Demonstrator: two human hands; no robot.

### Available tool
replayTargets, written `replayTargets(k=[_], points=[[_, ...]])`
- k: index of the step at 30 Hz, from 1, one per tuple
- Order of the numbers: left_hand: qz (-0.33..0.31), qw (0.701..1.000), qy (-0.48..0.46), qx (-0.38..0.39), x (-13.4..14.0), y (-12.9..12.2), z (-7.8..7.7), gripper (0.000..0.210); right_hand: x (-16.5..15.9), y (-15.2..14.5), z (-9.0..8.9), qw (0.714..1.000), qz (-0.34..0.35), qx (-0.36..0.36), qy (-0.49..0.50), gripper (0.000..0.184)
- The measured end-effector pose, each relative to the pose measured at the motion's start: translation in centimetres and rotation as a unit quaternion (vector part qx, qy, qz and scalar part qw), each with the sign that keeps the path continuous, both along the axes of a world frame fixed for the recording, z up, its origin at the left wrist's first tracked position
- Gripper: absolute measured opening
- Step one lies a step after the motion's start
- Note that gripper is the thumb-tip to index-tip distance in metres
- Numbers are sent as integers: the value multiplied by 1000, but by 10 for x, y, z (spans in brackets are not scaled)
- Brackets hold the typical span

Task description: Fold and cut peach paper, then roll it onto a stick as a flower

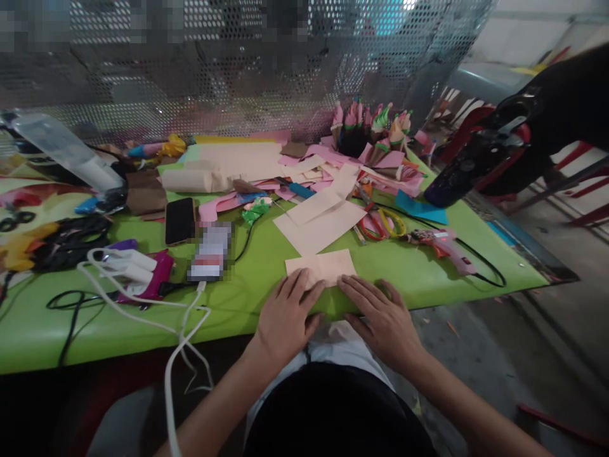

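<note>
A small pale peach sheet of paper lies flat at the front edge of the green table. My left hand rests on its lower left part, fingers stretched out. On its lower right corner lie the fingertips of my right hand, also extended and flat. Neither hand grips the paper. Just beyond it, larger pale sheets overlap one another. Scissors with red and yellow handles lie to their right, and a pink glue gun is nearest to my right hand on that side.
Left of the paper are a lit phone, a dark phone and a magenta power strip with white cables. Paper cones stand at the back. A dark bottle leans at the right, beside a dark sleeve. Perforated metal borders the back.
</note>
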State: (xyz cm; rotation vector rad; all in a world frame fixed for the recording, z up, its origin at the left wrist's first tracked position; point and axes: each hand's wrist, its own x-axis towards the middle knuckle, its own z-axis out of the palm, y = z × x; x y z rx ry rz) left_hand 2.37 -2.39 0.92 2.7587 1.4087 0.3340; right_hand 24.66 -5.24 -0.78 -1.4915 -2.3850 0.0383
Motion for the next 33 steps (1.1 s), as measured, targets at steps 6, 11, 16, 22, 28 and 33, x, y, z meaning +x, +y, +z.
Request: replayTargets(k=[6,11,16,22,28,33], points=[[36,999,12,4,-27,-16,2,54,4,-1,-4,1000,-3,20,2,53],[53,998,13,3,-37,-25,8,52,5,1,-4,999,10,32,-1,53],[56,998,11,-2,-36,-25,6,52,18,1,-5,997,9,71,3,46],[60,998,10,-1,-35,-26,0,55,35,17,6,993,-52,109,13,33],[62,998,-18,-22,-35,-27,-2,59,18,68,16,998,-6,14,61,51],[70,994,-70,-53,-37,-22,2,67,8,92,16,994,15,-79,71,65]])
